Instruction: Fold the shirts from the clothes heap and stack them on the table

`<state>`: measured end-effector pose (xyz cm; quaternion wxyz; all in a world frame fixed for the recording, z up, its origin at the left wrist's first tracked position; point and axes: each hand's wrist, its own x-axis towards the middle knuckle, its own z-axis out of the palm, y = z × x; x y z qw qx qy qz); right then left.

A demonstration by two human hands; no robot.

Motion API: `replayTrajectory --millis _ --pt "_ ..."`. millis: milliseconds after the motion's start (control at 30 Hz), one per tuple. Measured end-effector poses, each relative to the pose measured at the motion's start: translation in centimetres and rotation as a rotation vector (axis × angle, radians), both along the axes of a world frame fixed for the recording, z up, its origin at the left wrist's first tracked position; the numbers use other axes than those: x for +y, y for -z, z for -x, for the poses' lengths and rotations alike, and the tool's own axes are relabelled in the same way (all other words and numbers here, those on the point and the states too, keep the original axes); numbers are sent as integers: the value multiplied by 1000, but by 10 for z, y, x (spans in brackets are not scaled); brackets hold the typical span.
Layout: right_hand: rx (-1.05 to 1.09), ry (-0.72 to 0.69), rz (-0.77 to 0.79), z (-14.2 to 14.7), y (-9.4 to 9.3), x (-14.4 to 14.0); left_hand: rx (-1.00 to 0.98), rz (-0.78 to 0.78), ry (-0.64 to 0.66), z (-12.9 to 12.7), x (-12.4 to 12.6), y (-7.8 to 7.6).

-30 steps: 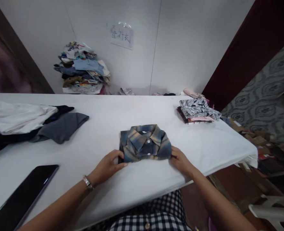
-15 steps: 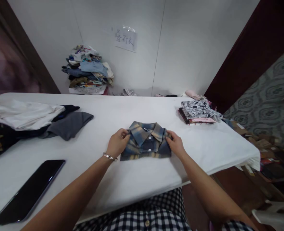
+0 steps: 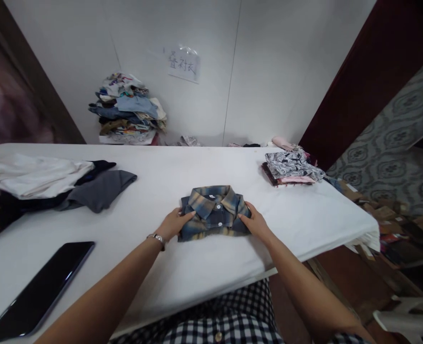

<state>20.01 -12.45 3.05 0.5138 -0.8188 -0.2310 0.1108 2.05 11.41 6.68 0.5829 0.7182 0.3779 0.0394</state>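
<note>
A folded plaid shirt (image 3: 211,230) in blue, grey and tan lies on the white table, its collar at the far side and two white buttons facing up. My left hand (image 3: 173,223) grips its left edge, thumb on top and fingers tucked under or behind the side. At the right edge, my right hand (image 3: 256,222) holds the cloth the same way, thumb on top. Both hands are closed on the shirt, and their fingertips are partly hidden by it.
The white-covered table (image 3: 154,191) bears a heap of white clothes (image 3: 35,174), a grey garment (image 3: 102,191), a black phone (image 3: 41,291) and a stack of folded clothes (image 3: 292,167). Behind stands a tall clothes pile (image 3: 128,110); a paper sign (image 3: 183,64) hangs on the wall.
Both hands have shifted from the shirt's upper corners nearer along its sides, thumbs now on top. The collar sits more open, and the view has moved slightly.
</note>
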Motion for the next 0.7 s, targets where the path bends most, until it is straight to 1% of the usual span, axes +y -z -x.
replayTrajectory --millis 67,133,167,233,333,400,433,533,567,600,633,700 --pt "173 1 -200 3 -5 6 -40 212 29 -4 -5 -3" --pt "364 45 -382 5 -11 9 -103 424 57 -4 -9 -7" --pt "444 76 -445 7 -13 8 -140 506 63 -2 -11 -9" --pt "567 123 -514 9 -15 3 -201 633 58 3 -15 -10" --pt "690 112 -554 14 -14 -10 -214 756 38 11 -20 -9" --pt "696 96 -546 18 -12 -22 -207 769 39 16 -25 -10" --pt "659 112 -532 20 -11 -28 -211 751 43 18 -27 -10" --pt "433 248 -492 34 -12 -48 -220 669 53 23 -35 -15" --pt "398 268 -484 42 -13 -53 -219 653 52 25 -37 -17" --pt "424 246 -474 52 -15 -58 -220 644 48 26 -39 -18" --pt "516 182 -458 64 -17 -61 -225 642 41 26 -41 -18" --pt "807 -19 -426 90 -20 -61 -249 637 28 26 -44 -16"
